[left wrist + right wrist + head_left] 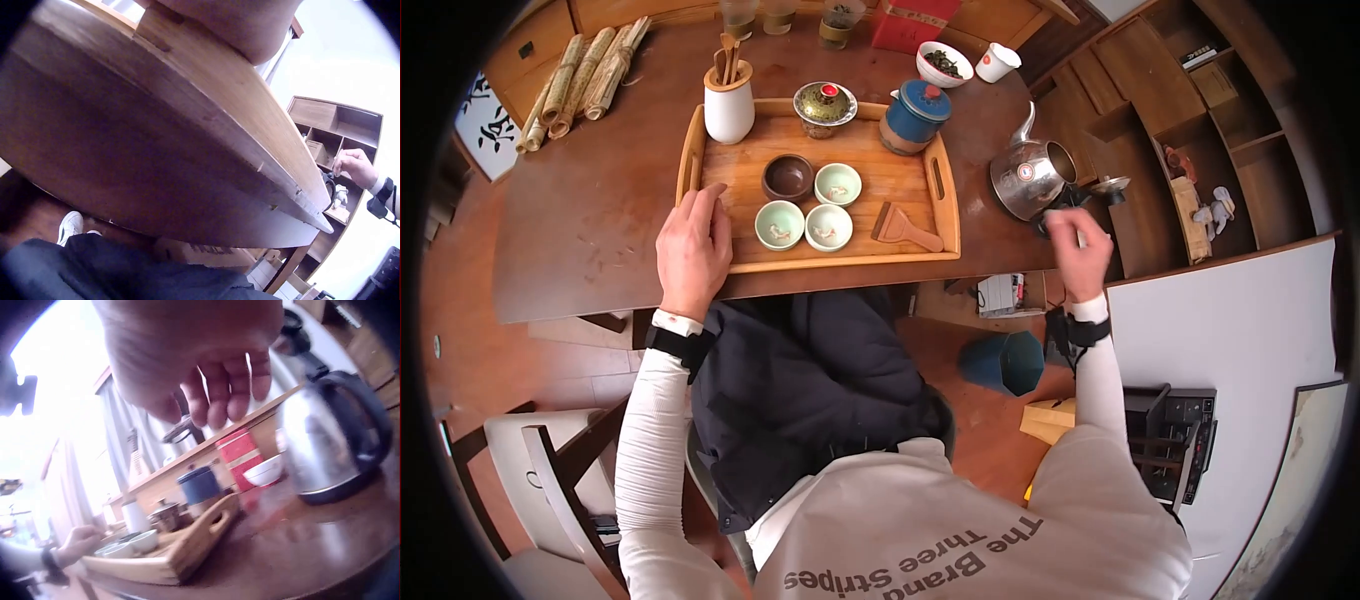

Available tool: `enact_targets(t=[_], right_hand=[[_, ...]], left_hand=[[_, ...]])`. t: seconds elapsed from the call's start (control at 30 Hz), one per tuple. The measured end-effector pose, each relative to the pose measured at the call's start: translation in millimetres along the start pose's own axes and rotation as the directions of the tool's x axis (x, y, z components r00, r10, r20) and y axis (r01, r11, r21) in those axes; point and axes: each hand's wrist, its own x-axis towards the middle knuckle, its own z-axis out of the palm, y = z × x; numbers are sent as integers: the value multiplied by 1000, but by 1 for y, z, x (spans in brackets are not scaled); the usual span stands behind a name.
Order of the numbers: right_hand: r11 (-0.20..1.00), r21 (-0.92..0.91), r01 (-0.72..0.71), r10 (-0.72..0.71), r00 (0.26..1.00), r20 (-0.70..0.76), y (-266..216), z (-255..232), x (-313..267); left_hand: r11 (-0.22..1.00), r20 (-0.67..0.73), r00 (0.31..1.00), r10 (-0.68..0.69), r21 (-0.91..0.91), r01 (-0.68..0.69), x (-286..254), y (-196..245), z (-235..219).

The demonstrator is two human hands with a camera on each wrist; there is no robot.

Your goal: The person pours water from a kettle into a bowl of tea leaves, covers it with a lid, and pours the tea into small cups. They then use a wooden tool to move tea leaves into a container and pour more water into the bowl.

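Observation:
My left hand (pixel 693 250) rests on the left front corner of a wooden tray (pixel 850 262), fingers pointing forward along its side. Beside the steel kettle (pixel 1022 182), close to its black handle (pixel 369 419), hovers my right hand (pixel 1082 250). Its fingers (pixel 219 394) hang loosely bent with nothing between them. The kettle stands on the table right of the tray, its lid (pixel 1111 187) tipped up and its mouth uncovered. On the tray sit three pale green cups (pixel 780 226), a dark brown bowl (pixel 788 178) and a wooden-handled brush (pixel 907 229).
At the tray's back are a white tool holder (pixel 729 112), a lidded patterned bowl (pixel 825 108) and a blue canister (pixel 916 118). Behind stand a bowl of leaves (pixel 945 64), a white cup (pixel 998 63) and a red box (pixel 912 22). Rolled bamboo mats (pixel 585 80) lie far left.

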Motion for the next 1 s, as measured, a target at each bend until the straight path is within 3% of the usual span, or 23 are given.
enact_targets(t=[0.07, 0.13, 0.17, 0.3, 0.4, 0.57, 0.87, 0.93, 1.0], right_hand=[[978, 133, -159, 192, 934, -301, 52, -27, -17], [944, 276, -184, 289, 863, -415, 115, -57, -23], [907, 369, -203, 348, 855, -386, 129, -63, -18], [937, 342, -76, 238, 853, -464, 88, -47, 31], [952, 299, -64, 213, 841, -498, 64, -39, 55], [928, 372, 5, 146, 914, -378, 45, -5, 73], [889, 452, -75, 132, 986, -98, 5, 70, 51], [973, 224, -47, 33, 997, 65, -25, 83, 44], [973, 230, 2, -76, 947, 312, -58, 91, 41]], left_hand=[[1000, 1, 1000, 23, 17, -23, 0, -1, -1], [1000, 2, 1000, 19, 15, -19, -1, -1, -1], [1000, 2, 1000, 21, 9, -21, 0, -1, -1], [999, -14, 999, 49, 5, -49, 0, 0, 0], [999, -18, 999, 49, 15, -49, 0, -1, 0], [998, -16, 999, 51, 34, -51, 0, 0, -1], [998, -3, 998, 56, 43, -56, 0, 0, 0], [998, -6, 998, 56, 29, -56, 0, 0, -1], [998, 0, 998, 55, 37, -55, 1, 0, -1]])
